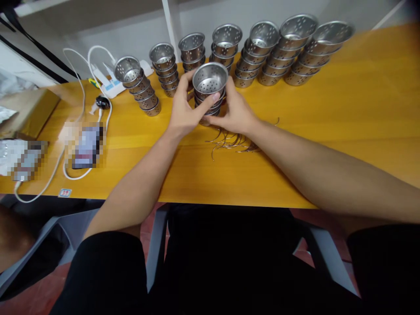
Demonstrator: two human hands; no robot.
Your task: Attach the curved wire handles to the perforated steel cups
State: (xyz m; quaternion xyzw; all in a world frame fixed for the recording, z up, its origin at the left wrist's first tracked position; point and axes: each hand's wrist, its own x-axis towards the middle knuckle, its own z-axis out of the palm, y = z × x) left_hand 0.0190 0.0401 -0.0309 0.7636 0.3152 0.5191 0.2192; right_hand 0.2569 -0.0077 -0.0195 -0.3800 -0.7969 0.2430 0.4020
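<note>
A stack of perforated metal cups point(210, 81) stands upright between my two hands at the middle of the table. My left hand point(190, 105) wraps its left side, the thumb lying across the front just below the top cup's rim. On the right side, my right hand point(234, 109) grips the stack, with its thumb low near the bottom. The lower cups are partly hidden by my fingers. Just in front of the stack lies a loose pile of thin curved metal wires point(232, 140), partly behind my right forearm.
Several more cup stacks point(262, 52) line the table's back, and one leaning stack point(141, 87) stands at the left. Further left are a white power strip point(113, 85), white cables, two blurred phones point(87, 146) and a cardboard box point(29, 113). The wooden table point(361, 131) extends right.
</note>
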